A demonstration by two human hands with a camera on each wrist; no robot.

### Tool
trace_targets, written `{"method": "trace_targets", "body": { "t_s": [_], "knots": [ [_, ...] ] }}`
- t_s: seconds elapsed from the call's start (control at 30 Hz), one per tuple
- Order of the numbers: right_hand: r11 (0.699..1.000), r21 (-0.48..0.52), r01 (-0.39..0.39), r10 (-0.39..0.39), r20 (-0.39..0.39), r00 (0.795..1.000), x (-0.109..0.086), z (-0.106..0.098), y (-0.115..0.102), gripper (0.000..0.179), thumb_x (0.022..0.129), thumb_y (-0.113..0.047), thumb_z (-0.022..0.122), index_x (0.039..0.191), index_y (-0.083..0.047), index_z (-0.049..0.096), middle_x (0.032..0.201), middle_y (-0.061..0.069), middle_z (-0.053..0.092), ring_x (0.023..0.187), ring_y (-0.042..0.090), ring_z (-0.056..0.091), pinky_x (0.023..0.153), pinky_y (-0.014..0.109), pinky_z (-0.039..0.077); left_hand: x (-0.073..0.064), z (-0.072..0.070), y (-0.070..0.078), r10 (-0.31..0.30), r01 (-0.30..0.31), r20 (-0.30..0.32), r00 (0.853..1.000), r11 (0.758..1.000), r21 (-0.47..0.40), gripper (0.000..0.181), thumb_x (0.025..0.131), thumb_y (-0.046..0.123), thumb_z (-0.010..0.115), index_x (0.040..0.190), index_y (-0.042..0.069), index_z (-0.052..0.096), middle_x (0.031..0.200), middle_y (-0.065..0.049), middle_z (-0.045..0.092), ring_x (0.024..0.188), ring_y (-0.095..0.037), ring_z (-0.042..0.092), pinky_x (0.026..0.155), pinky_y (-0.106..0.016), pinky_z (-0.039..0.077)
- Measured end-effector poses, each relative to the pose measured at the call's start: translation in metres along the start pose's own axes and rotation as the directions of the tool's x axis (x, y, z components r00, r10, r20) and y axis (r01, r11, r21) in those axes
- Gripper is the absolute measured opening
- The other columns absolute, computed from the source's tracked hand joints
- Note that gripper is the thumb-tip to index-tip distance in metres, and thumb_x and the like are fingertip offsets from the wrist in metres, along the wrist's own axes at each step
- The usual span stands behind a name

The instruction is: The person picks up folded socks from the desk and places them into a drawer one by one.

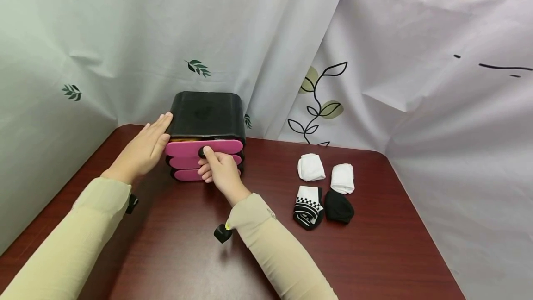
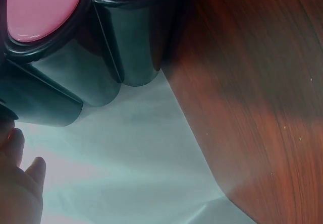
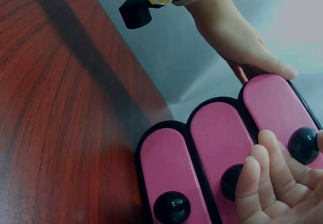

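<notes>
A black drawer box [image 1: 206,112] with three pink drawer fronts stands at the back left of the table. My left hand [image 1: 143,152] lies with straight fingers along its left side, near the top edge. With my right hand [image 1: 225,172] I pinch the round black knob [image 3: 304,144] of the top drawer [image 1: 183,148]; the thumb is on the knob, the index finger partly hidden. A narrow gap shows above this drawer's front, with something orange inside. In the right wrist view, the middle knob [image 3: 230,182] is partly behind my other fingers, and the bottom knob [image 3: 172,207] is untouched.
To the right on the brown table [image 1: 374,253] lie two folded white socks [image 1: 311,167], a black-and-white patterned sock [image 1: 308,205] and a black sock [image 1: 339,207]. A light curtain [image 1: 266,50] with leaf prints hangs behind the table. A black wrist device [image 1: 222,233] juts from my right sleeve.
</notes>
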State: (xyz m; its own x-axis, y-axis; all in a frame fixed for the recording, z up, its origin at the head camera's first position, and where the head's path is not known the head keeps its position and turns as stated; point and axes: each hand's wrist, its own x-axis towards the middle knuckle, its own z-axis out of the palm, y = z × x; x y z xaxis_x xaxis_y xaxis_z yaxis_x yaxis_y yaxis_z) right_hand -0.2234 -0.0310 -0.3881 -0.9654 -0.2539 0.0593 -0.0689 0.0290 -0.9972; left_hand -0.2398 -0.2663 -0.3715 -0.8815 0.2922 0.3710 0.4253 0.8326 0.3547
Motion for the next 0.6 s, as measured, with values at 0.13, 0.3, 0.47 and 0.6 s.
{"method": "trace_targets", "body": {
  "t_s": [0.13, 0.3, 0.47, 0.6],
  "knots": [
    [1.000, 0.010, -0.004, 0.004, 0.003, 1.000, 0.0039, 0.0015, -0.0005, 0.052, 0.105, -0.037, 0.054, 0.094, 0.010, 0.071, 0.066, 0.007, 0.067, 0.052, 0.008, 0.058, 0.052, 0.019, 0.054, 0.0001, 0.0006, -0.0006, 0.003, -0.003, -0.014, 1.000, 1.000, 0.009, 0.060, 0.111, 0.034, 0.032, 0.161, 0.003, 0.019, 0.166, -0.018, 0.022, 0.154, -0.035, 0.017, 0.126, -0.046, 0.005],
    [0.999, 0.032, -0.023, 0.023, 0.013, 1.000, 0.0052, 0.0022, -0.0017, 0.049, 0.106, -0.035, 0.054, 0.094, 0.010, 0.070, 0.065, 0.006, 0.065, 0.051, 0.009, 0.058, 0.052, 0.019, 0.054, 0.0001, -0.0002, 0.0001, 0.002, -0.001, -0.012, 1.000, 1.000, 0.028, 0.061, 0.111, 0.034, 0.032, 0.161, 0.003, 0.019, 0.166, -0.019, 0.023, 0.154, -0.035, 0.018, 0.126, -0.047, 0.006],
    [0.998, 0.045, -0.034, 0.033, 0.016, 0.999, 0.0049, 0.0017, -0.0019, 0.048, 0.106, -0.036, 0.054, 0.093, 0.008, 0.070, 0.065, 0.007, 0.066, 0.052, 0.010, 0.058, 0.053, 0.021, 0.055, 0.0011, -0.0008, 0.0006, 0.005, -0.004, -0.004, 1.000, 0.999, 0.044, 0.061, 0.111, 0.033, 0.033, 0.161, 0.002, 0.019, 0.166, -0.019, 0.023, 0.154, -0.034, 0.018, 0.126, -0.047, 0.005],
    [0.997, 0.052, -0.052, 0.050, 0.025, 0.998, 0.0037, 0.0011, -0.0007, 0.048, 0.106, -0.039, 0.053, 0.096, 0.006, 0.070, 0.068, 0.008, 0.067, 0.053, 0.010, 0.060, 0.056, 0.023, 0.057, 0.0011, 0.0014, 0.0000, 0.010, -0.009, -0.013, 1.000, 0.996, 0.092, 0.061, 0.111, 0.035, 0.033, 0.161, 0.002, 0.020, 0.165, -0.019, 0.025, 0.153, -0.035, 0.020, 0.126, -0.048, 0.005]
  ]
}}
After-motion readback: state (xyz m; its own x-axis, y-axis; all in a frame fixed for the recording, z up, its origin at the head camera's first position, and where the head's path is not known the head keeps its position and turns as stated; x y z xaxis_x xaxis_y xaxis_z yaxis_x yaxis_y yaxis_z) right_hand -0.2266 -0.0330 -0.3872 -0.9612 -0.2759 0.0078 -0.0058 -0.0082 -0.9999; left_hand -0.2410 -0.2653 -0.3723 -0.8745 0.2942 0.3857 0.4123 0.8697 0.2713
